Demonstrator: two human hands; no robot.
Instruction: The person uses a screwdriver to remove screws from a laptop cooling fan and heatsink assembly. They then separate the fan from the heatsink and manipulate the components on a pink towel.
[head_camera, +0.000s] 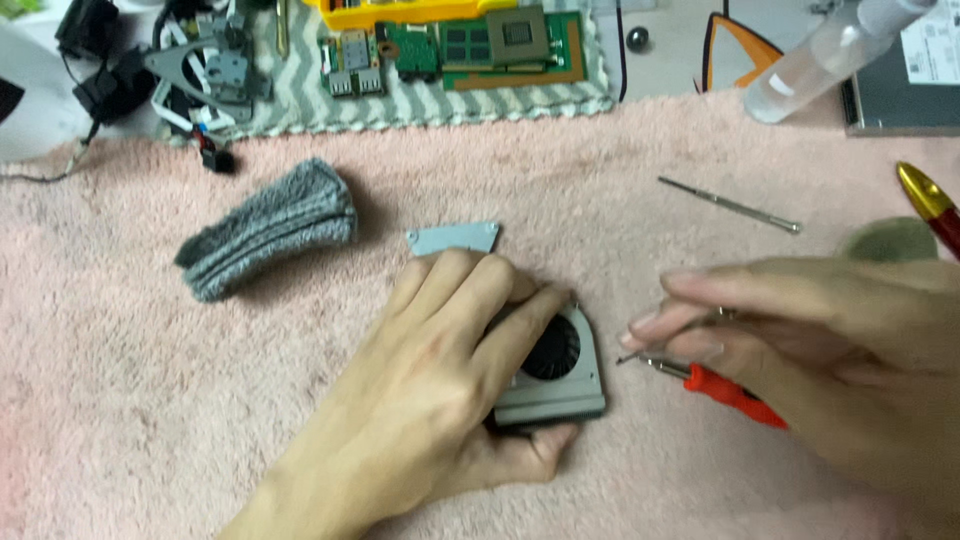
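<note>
Fingers (470, 300) of the left hand (430, 390) lie curled over the top of a fan (560, 375), with the thumb tucked under its near edge, so the hand has it pinned in a loose clasp against the pink towel (120, 400). Those of the right hand (820, 340) are pinched close together just to the right of the fan, and a small metal part seems to sit between the tips, though blur hides what it is. A red-handled screwdriver (725, 390) lies under that hand, its thin tip pointing toward the fan; whether the hand grips it I cannot tell.

The fan is a flat grey metal housing with a round opening showing dark blades, lying near the middle of the towel. Most of its left half is hidden by the left hand.

Just behind the left fingers lies a small pale grey plate (452, 238). To the left sits a folded grey cloth (268, 230). A thin metal rod (730, 205) lies well apart at the right. Farther back, green circuit boards (480, 45) rest on a zigzag mat (420, 105), with a clear bottle (830, 55) at the upper right.
</note>
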